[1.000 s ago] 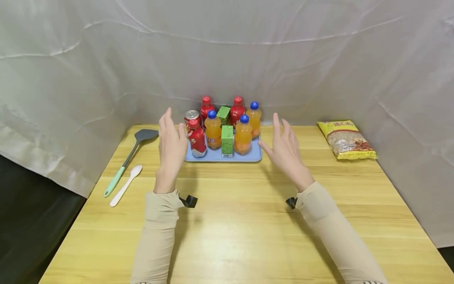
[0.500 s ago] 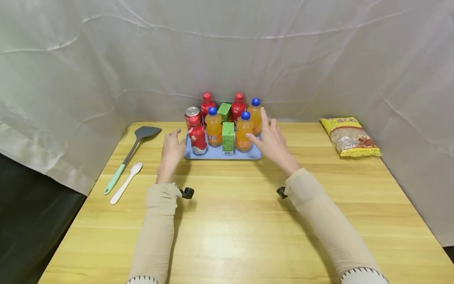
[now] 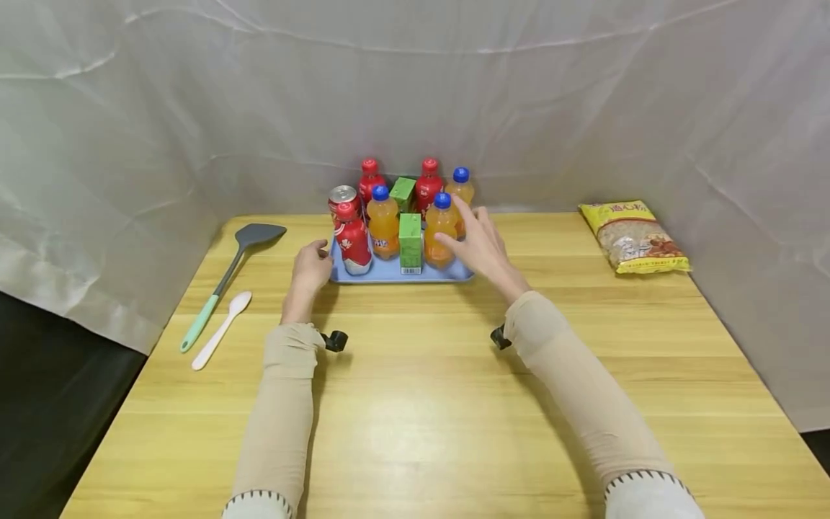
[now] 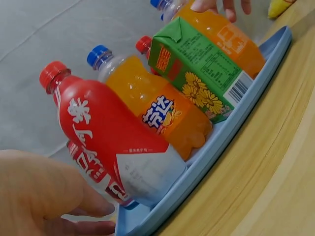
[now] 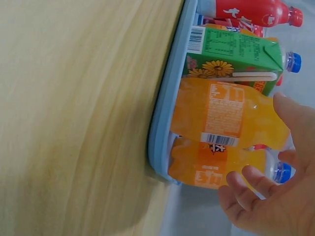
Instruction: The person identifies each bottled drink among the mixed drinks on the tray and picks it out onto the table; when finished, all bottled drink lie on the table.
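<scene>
A light blue tray [image 3: 389,272] at the table's far middle holds red bottles, orange bottles, green cartons and a red can [image 3: 340,196]. My left hand [image 3: 318,258] lies at the tray's left rim beside the front red bottle [image 3: 352,241]. In the left wrist view its loosely curled fingertips [image 4: 96,206] reach the rim under that bottle [image 4: 108,142] and hold nothing. My right hand [image 3: 463,234] is spread at the front right orange bottle [image 3: 439,231]. The right wrist view shows the thumb by this bottle [image 5: 226,115] and the fingers [image 5: 246,179] near the rear orange bottle [image 5: 211,167].
A grey spatula with a green handle [image 3: 227,277] and a white spoon [image 3: 220,331] lie at the table's left side. A yellow food packet [image 3: 632,236] lies at the far right. White cloth walls stand behind and beside the table, with a dark drop at the left.
Both hands came down and forward from a raised, spread pose. The left one dropped to the tray's left rim, and the right one moved in to the front right orange bottle.
</scene>
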Available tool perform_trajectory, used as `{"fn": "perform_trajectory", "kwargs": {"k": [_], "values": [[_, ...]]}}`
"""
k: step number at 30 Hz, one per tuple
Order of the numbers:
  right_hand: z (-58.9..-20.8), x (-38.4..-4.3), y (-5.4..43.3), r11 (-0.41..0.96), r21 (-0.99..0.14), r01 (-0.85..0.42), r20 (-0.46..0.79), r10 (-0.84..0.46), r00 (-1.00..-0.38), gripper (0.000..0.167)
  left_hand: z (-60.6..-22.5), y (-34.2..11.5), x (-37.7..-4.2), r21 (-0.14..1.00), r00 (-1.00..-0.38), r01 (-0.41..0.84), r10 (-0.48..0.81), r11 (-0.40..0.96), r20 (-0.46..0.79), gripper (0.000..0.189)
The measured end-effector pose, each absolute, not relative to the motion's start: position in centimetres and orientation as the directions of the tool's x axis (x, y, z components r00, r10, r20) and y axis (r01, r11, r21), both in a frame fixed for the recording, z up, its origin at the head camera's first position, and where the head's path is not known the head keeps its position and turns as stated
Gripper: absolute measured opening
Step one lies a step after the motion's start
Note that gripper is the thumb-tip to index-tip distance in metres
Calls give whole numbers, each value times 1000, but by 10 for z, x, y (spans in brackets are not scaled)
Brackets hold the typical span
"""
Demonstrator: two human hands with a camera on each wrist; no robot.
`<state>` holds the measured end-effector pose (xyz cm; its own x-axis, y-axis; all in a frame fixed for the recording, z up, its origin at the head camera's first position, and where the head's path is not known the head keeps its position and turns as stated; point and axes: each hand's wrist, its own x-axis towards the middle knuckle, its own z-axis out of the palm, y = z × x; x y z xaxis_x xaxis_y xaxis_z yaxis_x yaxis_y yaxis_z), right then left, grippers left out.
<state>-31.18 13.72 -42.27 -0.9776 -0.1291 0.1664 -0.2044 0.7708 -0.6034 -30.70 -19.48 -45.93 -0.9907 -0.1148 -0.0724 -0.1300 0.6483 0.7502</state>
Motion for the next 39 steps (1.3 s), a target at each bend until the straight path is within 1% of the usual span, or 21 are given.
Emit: {"fn": "perform_trajectory", "kwargs": {"k": [2, 7, 10, 14, 18, 24, 32, 39], "values": [[-422, -314, 137, 773, -599, -207, 163, -136, -977, 87, -459, -197, -310, 759, -990, -142, -110, 635, -93, 54], [-417, -317, 137, 783, -589, -198, 133, -148, -980, 84, -455, -202, -317, 784, -977, -207, -80, 585, -198, 52], [-414, -317, 137, 778, -598, -193, 126, -146, -981, 82, -450, -204, -321, 811, -956, -270, -44, 519, -291, 52], [-412, -318, 136, 750, -631, -198, 143, -139, -980, 76, -443, -205, -324, 824, -924, -343, -3, 451, -383, 55], [-413, -319, 134, 683, -701, -206, 172, -118, -978, 72, -440, -204, -325, 833, -914, -366, 9, 415, -406, 61], [-417, -317, 132, 557, -805, -204, 175, -106, -979, 72, -445, -203, -324, 824, -909, -383, -10, 419, -417, 67], [-419, -316, 135, 427, -875, -229, 192, -129, -973, 68, -451, -207, -324, 818, -904, -400, -33, 414, -426, 67], [-398, -310, 144, 290, -931, -221, 179, -163, -970, 65, -451, -212, -325, 819, -910, -389, -38, 422, -412, 66]]}}
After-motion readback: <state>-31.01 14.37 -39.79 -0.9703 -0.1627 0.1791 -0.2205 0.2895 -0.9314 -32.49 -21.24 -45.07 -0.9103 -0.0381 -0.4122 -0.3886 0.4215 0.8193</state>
